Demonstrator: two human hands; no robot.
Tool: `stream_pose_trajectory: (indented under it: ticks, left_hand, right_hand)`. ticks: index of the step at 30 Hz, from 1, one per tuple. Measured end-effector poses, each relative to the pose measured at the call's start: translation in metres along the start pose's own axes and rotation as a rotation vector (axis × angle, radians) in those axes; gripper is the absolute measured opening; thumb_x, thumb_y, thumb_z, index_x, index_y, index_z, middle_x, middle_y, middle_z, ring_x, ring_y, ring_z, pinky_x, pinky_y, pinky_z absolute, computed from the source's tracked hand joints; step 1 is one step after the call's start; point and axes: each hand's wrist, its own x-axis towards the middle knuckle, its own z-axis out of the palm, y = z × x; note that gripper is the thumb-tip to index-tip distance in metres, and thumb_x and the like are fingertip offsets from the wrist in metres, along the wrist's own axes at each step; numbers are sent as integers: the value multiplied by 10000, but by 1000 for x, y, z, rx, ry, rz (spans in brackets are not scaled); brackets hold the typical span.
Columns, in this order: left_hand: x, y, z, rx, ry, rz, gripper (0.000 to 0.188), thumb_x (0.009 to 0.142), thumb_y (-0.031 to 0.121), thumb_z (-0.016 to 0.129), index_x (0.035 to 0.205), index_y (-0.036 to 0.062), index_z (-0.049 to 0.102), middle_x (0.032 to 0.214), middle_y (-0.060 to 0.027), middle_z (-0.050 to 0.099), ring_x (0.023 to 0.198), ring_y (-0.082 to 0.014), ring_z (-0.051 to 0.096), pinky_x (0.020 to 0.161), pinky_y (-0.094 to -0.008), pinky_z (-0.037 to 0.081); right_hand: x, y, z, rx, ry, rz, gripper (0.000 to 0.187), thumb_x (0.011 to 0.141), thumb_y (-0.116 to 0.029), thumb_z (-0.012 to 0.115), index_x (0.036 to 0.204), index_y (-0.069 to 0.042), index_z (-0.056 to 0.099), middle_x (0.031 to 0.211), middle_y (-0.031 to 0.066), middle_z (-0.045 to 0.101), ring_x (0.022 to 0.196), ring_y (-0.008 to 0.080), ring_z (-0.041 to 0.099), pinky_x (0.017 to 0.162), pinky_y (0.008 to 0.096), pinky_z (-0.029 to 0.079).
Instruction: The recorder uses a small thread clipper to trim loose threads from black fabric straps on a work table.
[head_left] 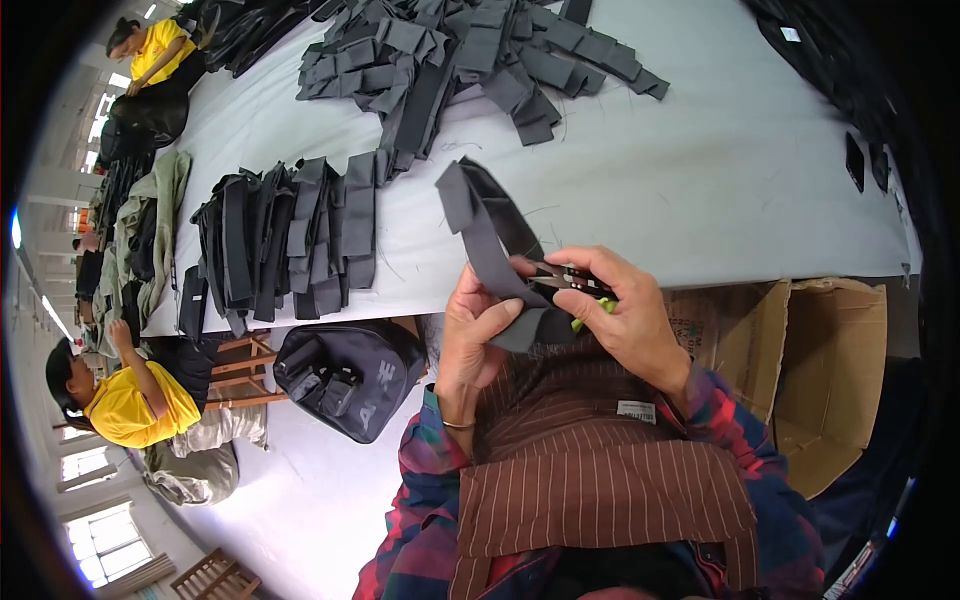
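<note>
My left hand (pixel 472 335) pinches a dark grey fabric strip (pixel 484 238) that loops upward over the table's near edge. Its lower end hangs below my thumb. Closed around small dark thread snips (pixel 572 281) with a bit of bright green on them, my right hand (pixel 632 318) holds their blades against the strip. Loose threads stick out near the cloth. To the left on the table lies a row of similar strips (pixel 315 235), set side by side. Farther back is a tangled heap of strips (pixel 400 60).
A white-covered table (pixel 700 190) stretches ahead. At my right stands an open cardboard box (pixel 825 385); below the table at left sits a black bag (pixel 350 380). Two people in yellow shirts (pixel 145 405) work along the left. Dark material lies along the table's right edge.
</note>
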Motion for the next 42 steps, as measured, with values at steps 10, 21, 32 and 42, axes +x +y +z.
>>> stream_pose_trajectory:
  ticks: [10, 21, 32, 42]
  left_hand:
    - [4, -9, -23, 76, 2, 100, 349, 764, -159, 565, 1043, 49, 593, 1187, -141, 599, 1054, -177, 585, 869, -282, 495]
    - [4, -14, -17, 190, -1, 285, 289, 769, -169, 578, 978, 21, 641, 1254, -184, 583, 1133, -207, 567, 930, -311, 478]
    - [1, -19, -13, 235, 26, 309, 181, 789, -16, 705, 898, 123, 664, 1267, -198, 556, 1276, -372, 458, 1017, -438, 440]
    - [2, -21, -14, 246, 38, 314, 176, 776, -24, 710, 813, 127, 627, 1246, -172, 575, 1269, -387, 463, 1011, -458, 435]
  right_hand:
    - [-3, -7, -9, -255, 47, -142, 186, 827, -65, 654, 1011, -49, 670, 794, 85, 621, 660, 209, 567, 640, 293, 440]
    - [-4, -5, -4, -514, 84, -279, 111, 773, -129, 696, 879, -104, 676, 682, 44, 579, 609, 241, 549, 577, 353, 387]
    - [-6, -2, 0, -475, 39, -224, 91, 785, -115, 684, 874, -95, 684, 721, 50, 624, 612, 248, 558, 580, 346, 389]
    - [-4, 0, 0, -432, 13, -215, 74, 784, -114, 684, 855, -92, 685, 730, 52, 636, 628, 249, 573, 592, 342, 392]
